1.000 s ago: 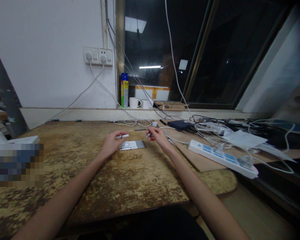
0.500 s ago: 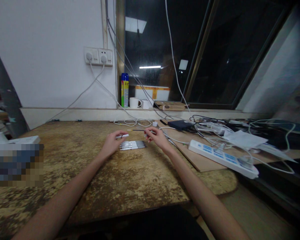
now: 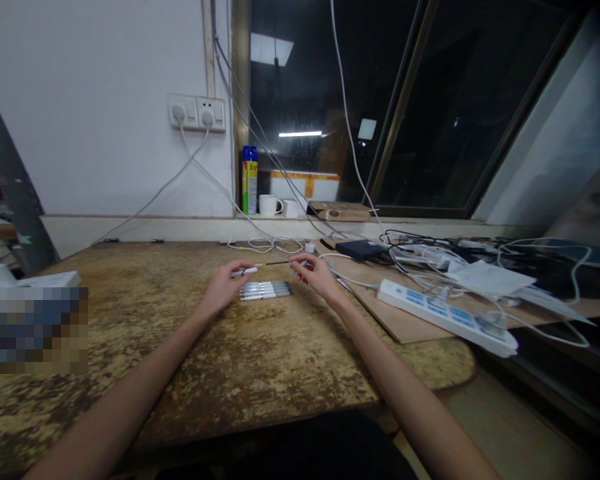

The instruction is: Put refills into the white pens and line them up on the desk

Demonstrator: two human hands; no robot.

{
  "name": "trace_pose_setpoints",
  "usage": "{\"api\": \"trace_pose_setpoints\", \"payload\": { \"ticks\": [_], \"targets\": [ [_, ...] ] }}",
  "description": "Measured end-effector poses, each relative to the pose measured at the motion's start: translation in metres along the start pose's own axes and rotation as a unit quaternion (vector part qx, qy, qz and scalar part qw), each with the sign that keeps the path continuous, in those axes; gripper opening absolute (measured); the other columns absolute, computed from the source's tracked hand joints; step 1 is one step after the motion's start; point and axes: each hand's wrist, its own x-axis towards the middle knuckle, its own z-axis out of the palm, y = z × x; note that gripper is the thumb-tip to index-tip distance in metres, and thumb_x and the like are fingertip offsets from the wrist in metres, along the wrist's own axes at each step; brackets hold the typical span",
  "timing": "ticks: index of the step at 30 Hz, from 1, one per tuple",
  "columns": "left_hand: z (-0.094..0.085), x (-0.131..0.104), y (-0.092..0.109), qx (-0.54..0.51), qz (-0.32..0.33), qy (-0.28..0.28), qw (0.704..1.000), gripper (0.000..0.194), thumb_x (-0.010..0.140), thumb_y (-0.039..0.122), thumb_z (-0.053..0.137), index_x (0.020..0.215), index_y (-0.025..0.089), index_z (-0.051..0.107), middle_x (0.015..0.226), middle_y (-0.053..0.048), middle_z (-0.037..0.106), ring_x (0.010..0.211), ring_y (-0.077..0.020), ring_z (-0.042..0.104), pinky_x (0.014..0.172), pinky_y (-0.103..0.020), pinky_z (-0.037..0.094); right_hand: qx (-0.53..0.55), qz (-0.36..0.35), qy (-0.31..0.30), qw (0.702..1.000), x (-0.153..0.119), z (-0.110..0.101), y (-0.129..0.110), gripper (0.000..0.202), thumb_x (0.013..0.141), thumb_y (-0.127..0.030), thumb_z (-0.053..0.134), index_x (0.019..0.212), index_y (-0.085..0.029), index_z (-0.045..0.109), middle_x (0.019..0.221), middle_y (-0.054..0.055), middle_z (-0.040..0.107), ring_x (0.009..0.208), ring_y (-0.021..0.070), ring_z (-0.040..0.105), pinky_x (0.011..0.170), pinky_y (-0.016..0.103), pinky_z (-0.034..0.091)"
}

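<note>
My left hand (image 3: 223,285) is closed on a white pen barrel (image 3: 246,271), whose end points to the right. In my right hand (image 3: 313,274), thumb and fingers pinch a thin dark refill (image 3: 276,263), with its yellowish tip toward the left hand. A whitish piece (image 3: 299,267) also shows among the right fingers, too small to make out well. Just below and between the hands, several white and grey pens (image 3: 265,291) lie side by side on the worn wooden table (image 3: 260,360).
A white power strip (image 3: 445,317) and a brown board (image 3: 380,313) are at the right, beside tangled cables (image 3: 415,257). On the sill stand a spray can (image 3: 249,180) and a white mug (image 3: 269,205). A blurred-out item lies far left.
The refill in my right hand has shifted slightly and its tip now sits close to the barrel in my left hand. My left hand has hardly moved.
</note>
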Motion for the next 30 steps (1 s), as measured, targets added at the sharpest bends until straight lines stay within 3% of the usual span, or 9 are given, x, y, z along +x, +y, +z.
{"api": "trace_pose_setpoints", "payload": {
  "ticks": [9, 18, 30],
  "targets": [
    [-0.001, 0.0, 0.003, -0.004, 0.003, 0.001, 1.0, 0.027, 0.09, 0.038, 0.063, 0.108, 0.023, 0.076, 0.114, -0.007, 0.077, 0.107, -0.027, 0.069, 0.101, -0.04, 0.049, 0.063, 0.044, 0.01, 0.997, -0.003, 0.001, -0.009, 0.053, 0.083, -0.068, 0.059, 0.085, -0.016, 0.07, 0.077, 0.005, 0.069, 0.049, 0.0099, 0.049, 0.044, 0.023, 0.035],
    [0.001, 0.0, 0.003, -0.031, 0.008, -0.002, 0.999, 0.028, 0.09, 0.038, 0.063, 0.109, 0.022, 0.075, 0.115, -0.007, 0.076, 0.108, -0.0263, 0.069, 0.102, -0.039, 0.049, 0.081, 0.072, 0.025, 0.994, -0.002, -0.002, -0.009, 0.059, 0.082, -0.072, 0.058, 0.07, -0.016, 0.069, 0.058, 0.002, 0.059, 0.043, 0.0094, 0.04, 0.041, 0.024, 0.026],
    [0.0, -0.001, 0.011, -0.041, 0.0, -0.01, 0.999, 0.027, 0.09, 0.037, 0.062, 0.109, 0.022, 0.076, 0.114, -0.007, 0.077, 0.109, -0.0261, 0.069, 0.103, -0.04, 0.049, 0.078, 0.07, 0.044, 0.993, -0.002, -0.004, -0.009, 0.062, 0.083, -0.073, 0.055, 0.063, -0.016, 0.069, 0.053, 0.003, 0.057, 0.04, 0.0092, 0.039, 0.04, 0.025, 0.024]
  ]
}}
